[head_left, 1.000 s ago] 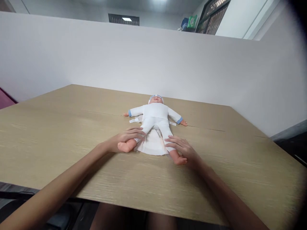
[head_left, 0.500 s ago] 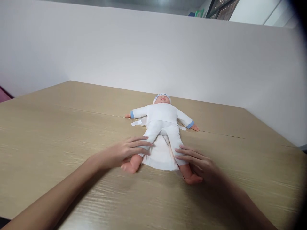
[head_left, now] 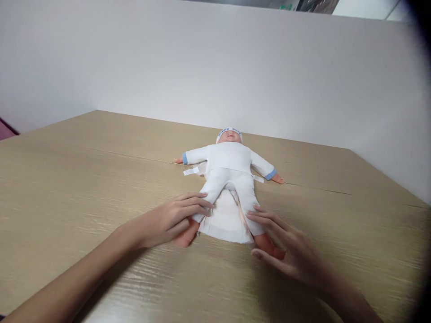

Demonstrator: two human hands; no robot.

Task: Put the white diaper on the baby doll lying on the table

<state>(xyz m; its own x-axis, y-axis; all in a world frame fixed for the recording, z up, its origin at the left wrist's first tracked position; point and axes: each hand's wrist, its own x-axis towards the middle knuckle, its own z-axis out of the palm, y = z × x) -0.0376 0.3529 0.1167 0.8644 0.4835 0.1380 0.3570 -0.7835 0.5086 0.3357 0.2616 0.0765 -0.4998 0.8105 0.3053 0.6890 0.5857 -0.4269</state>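
A baby doll (head_left: 230, 157) in a white outfit with blue cuffs and a lettered cap lies face up, legs apart. Under its hips and between its legs spreads an unfolded white diaper (head_left: 227, 220), whose tabs stick out at both sides of the waist. My left hand (head_left: 178, 215) rests with outstretched fingers on the doll's leg at the left, partly covering the foot. At the other leg, my right hand (head_left: 286, 242) has its fingers on the trouser leg and its thumb spread below, near the foot. Neither hand is closed round a leg.
The doll and diaper lie on a wide wood-grain table (head_left: 101, 188) with a thin seam across it. A pale wall or partition (head_left: 202, 67) rises behind the table's far edge. Something pinkish (head_left: 6, 131) shows at the far left.
My right thumb has come into sight, spread away from the fingers. My left hand has shifted slightly and covers more of the doll's foot. The view has tilted a little; the doll lies the same way.
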